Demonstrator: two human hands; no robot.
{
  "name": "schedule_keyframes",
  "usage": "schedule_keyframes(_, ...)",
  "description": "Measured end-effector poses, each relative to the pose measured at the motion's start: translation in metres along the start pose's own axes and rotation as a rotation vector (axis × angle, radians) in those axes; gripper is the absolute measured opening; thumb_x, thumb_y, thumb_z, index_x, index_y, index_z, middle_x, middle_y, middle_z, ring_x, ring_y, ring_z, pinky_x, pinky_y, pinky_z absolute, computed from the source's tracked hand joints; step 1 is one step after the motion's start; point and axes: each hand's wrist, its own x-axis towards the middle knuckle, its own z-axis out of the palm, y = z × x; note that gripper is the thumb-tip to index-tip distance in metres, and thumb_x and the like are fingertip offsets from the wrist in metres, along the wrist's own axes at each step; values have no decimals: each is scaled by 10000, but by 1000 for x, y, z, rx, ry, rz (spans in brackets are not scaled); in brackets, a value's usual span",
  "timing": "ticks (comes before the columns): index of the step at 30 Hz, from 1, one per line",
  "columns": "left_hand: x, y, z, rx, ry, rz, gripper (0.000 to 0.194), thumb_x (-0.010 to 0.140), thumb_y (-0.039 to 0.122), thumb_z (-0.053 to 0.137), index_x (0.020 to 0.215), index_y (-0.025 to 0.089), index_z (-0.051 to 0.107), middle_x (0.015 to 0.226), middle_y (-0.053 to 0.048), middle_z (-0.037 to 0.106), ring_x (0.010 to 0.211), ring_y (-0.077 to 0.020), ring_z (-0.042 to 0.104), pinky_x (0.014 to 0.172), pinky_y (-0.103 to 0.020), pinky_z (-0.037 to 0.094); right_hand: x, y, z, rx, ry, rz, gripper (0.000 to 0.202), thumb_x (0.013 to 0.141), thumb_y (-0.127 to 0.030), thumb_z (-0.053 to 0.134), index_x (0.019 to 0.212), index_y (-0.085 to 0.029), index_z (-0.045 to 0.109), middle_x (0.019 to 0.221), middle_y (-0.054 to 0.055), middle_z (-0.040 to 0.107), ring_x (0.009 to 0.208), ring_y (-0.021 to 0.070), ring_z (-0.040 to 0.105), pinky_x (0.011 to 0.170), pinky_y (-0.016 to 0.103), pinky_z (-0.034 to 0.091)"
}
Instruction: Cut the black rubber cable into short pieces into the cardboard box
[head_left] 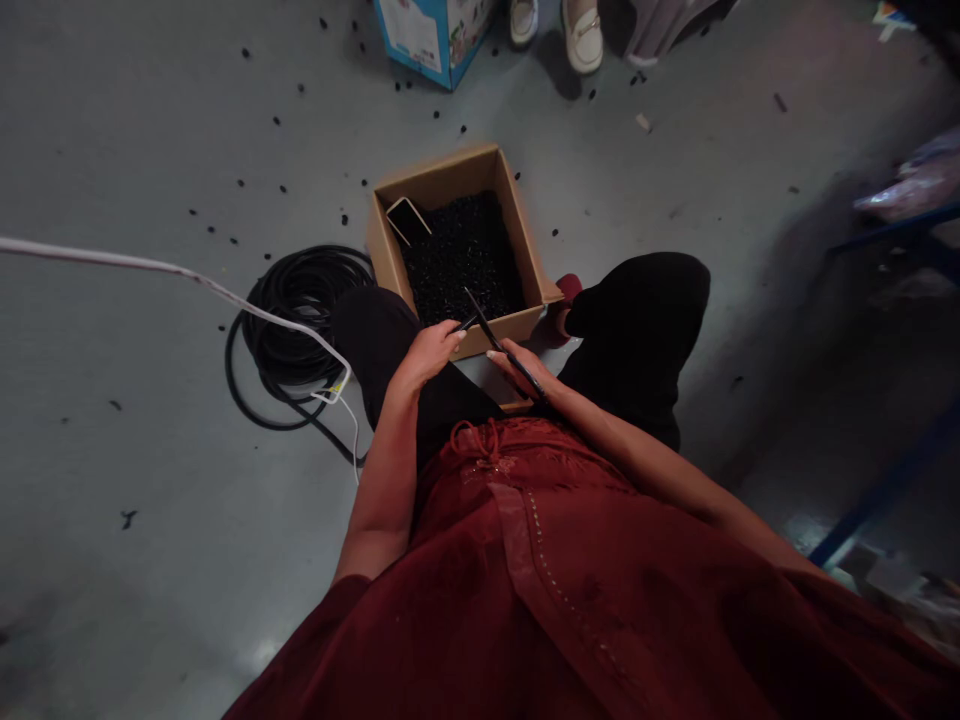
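Observation:
My left hand [431,355] is closed on the end of a black tube [468,322], which pokes out past the fingertips. In my right hand [525,368] is a pair of scissors [487,330], its blades pointing up and to the left, close to the tube's end. Both hands are over the near edge of a cardboard box [536,255]. Many small black pieces [465,255] fill its bottom, and a dark, light-edged rectangular piece [407,220] leans in its left corner. Left of my leg lies a coil of black tube [289,290].
A white cable [180,270] crosses from the left toward my knee. More black bits are scattered over the grey floor [150,350]. Farther off are a blue box [427,40], another person's shoes [583,38] and a grey stool [664,25]. A blue frame [885,490] stands at the right.

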Motion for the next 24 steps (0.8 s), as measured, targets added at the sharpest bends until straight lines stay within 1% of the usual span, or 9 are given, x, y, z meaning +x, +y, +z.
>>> schedule_keyframes(6,4,-3,2,70,38,-11,249,933,267,455,923,151,675,752,-28,640,667,-147,525,643,-259,371,4,-4,1,-122,33,21,328,883,-557,496,815,-241,439,678,-10,524,681,182,506,651,287,368)
schedule_keyframes(8,6,-5,3,95,46,-14,250,934,259,450,917,152,676,761,-33,646,684,-153,534,644,-261,364,6,-4,2,-149,30,23,308,886,-532,497,804,-243,430,674,-8,524,674,183,507,648,285,357)
schedule_keyframes(11,9,-8,5,131,65,-35,267,943,255,438,941,144,681,794,-52,661,725,-166,552,665,-264,364,10,-4,4,-183,47,29,293,887,-515,492,791,-245,433,680,1,533,683,193,519,654,287,350)
schedule_keyframes(15,12,-8,6,184,87,-63,263,945,252,447,964,136,683,846,-78,682,778,-184,573,692,-265,365,16,0,7,-232,87,18,317,884,-535,501,774,-240,464,721,17,568,726,206,548,675,294,366)
schedule_keyframes(18,12,-7,5,180,92,-72,255,946,256,450,943,147,680,834,-71,682,758,-181,568,675,-263,359,16,2,8,-183,85,45,368,895,-574,502,756,-235,463,681,6,574,671,186,558,635,281,388)
schedule_keyframes(21,11,-6,3,146,97,-62,245,942,253,453,905,150,673,805,-58,668,738,-174,559,666,-263,354,9,4,4,-39,30,80,431,904,-643,480,783,-230,482,651,-8,594,545,147,541,540,258,405)
schedule_keyframes(24,10,-5,2,102,107,-56,246,941,253,450,904,151,671,793,-50,659,729,-166,554,666,-261,360,-2,7,-1,52,-21,63,480,916,-692,429,817,-228,497,670,-1,623,514,140,559,507,256,439)
